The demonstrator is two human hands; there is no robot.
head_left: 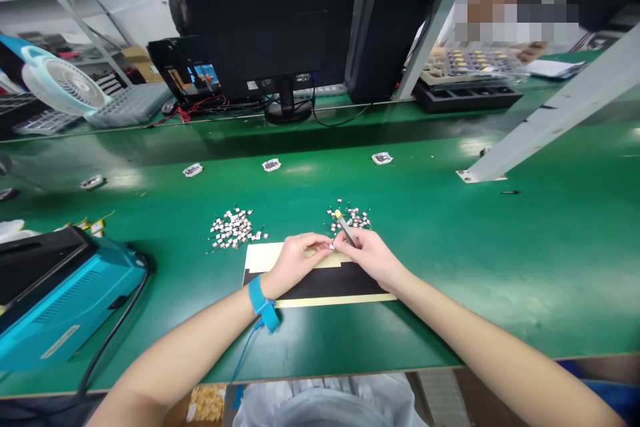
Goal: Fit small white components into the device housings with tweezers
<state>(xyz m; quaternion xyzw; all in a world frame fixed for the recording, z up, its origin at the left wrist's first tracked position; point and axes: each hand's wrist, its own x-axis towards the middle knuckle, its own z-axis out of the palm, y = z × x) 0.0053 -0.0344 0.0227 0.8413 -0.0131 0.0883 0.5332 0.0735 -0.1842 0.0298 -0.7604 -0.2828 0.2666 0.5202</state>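
While the left hand [295, 263] and the right hand [367, 257] meet over a black and cream sheet [320, 280], a thin metal tool [346, 227] sits in the right one

The right hand is closed around the thin metal tool, and its yellow end points up and away. The other end is hidden by the fingers. The left hand's fingers [313, 240] curl in close to the right hand, just beside a tiny white bit [331, 247]. You cannot tell if they are holding it.

Both hands are above the top edge of the sheet, which lies flat near the front edge of the green bench [475, 267]. Past the sheet are two heaps of tiny white bits [233, 227], and the right heap [350, 217] sits just under the tool. A blue wrist strap [263, 303] goes around the left wrist, and its thin blue cord [245, 353] hangs down over the front edge.

Four small packs [271, 165] lie in a row toward the back of the bench. A big teal machine [60, 300] sits at the left edge. Farther back, past a black screen [270, 27], another person's hand [530, 50] is next to a tray of parts [475, 63].
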